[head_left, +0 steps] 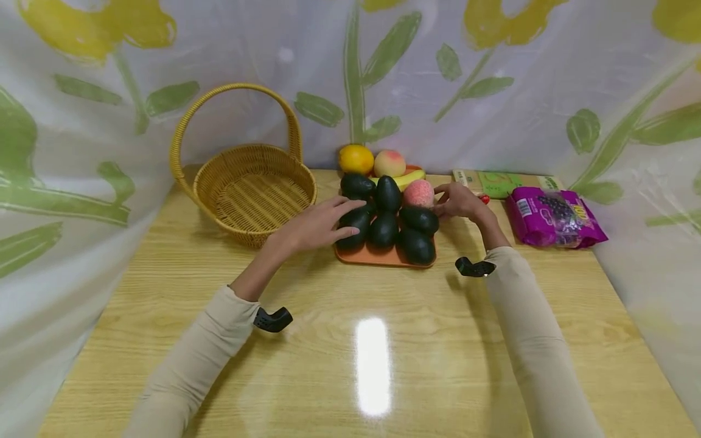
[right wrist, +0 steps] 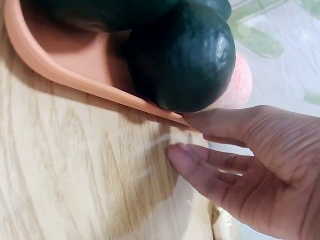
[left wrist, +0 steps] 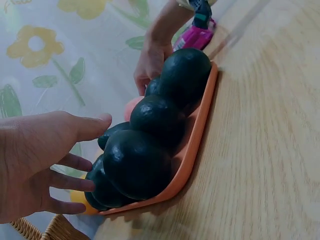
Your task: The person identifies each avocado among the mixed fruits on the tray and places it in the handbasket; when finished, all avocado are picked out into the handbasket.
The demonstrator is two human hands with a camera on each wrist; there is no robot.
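Several dark green avocados [head_left: 384,231] crowd an orange tray [head_left: 367,259] on the table. Behind them on the right sits a pink peach [head_left: 418,193]. My left hand [head_left: 316,226] is over the tray's left side, its fingers spread beside the avocados; in the left wrist view the thumb stands apart from them. At the tray's right side is my right hand [head_left: 459,201], next to the peach. In the right wrist view its thumb [right wrist: 220,122] touches or nearly touches the tray rim under an avocado, while the other fingers lie apart below, holding nothing visible.
A wicker basket [head_left: 254,228] with a tall handle stands to the left. Behind the tray are a lemon [head_left: 356,159], another peach [head_left: 389,164] and a banana [head_left: 409,179]. On the right lie a purple grape bag [head_left: 555,218] and a green-brown package [head_left: 504,184]. Patterned curtains enclose the table.
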